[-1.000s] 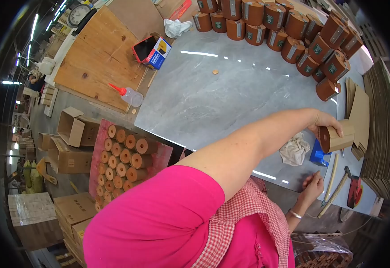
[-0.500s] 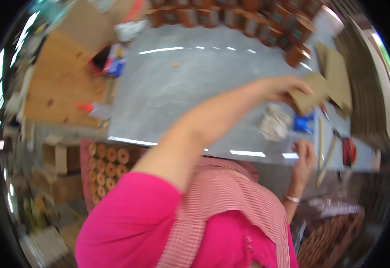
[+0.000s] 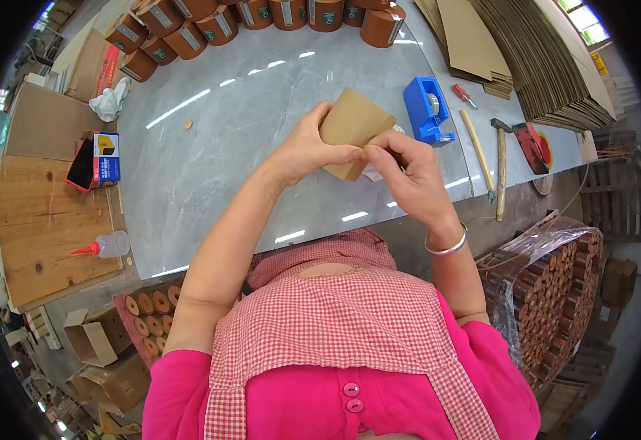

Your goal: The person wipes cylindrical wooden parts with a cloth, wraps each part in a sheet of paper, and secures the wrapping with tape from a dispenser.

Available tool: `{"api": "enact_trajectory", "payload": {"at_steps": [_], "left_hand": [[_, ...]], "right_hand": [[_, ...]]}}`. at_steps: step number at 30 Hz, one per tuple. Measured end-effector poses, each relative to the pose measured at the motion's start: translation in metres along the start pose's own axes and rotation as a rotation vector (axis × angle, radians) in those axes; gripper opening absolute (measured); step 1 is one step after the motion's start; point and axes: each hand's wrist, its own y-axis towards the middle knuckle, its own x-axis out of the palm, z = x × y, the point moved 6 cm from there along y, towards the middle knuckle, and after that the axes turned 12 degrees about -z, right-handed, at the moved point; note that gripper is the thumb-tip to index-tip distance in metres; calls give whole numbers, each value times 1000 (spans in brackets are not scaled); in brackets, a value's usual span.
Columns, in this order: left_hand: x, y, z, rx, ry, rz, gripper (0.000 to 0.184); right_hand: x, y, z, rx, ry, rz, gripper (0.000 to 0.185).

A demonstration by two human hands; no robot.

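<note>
A small brown cardboard box (image 3: 353,121), flat-sided and tilted, is held up over the grey table between my two hands. My left hand (image 3: 312,147) grips it from the left, with the thumb across its lower part. With thumb and fingertips pinched together, my right hand (image 3: 412,172) is at its lower right edge. Whether a small piece such as tape is between those fingertips cannot be made out. Just behind my right hand stands a blue tape dispenser (image 3: 427,110). Something whitish shows partly beneath the hands, mostly hidden.
Brown round containers (image 3: 254,13) line the table's far edge. Stacked cardboard sheets (image 3: 548,66) lie at the right, near a screwdriver (image 3: 465,96), a hammer (image 3: 502,165) and a wooden stick (image 3: 477,147). At left are a red-tipped bottle (image 3: 108,245) and an open box (image 3: 93,161).
My view has swung right. The cardboard box has come in front of my body, and my right hand has risen from the table's edge to meet it.
</note>
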Motion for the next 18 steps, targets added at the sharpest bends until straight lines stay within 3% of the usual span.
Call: {"api": "enact_trajectory", "payload": {"at_steps": [11, 18], "left_hand": [[8, -8, 15, 26, 189, 112, 90], [4, -21, 4, -14, 117, 131, 91]], "right_hand": [[-4, 13, 4, 185, -201, -51, 26], [8, 6, 25, 279, -117, 13, 33]]}}
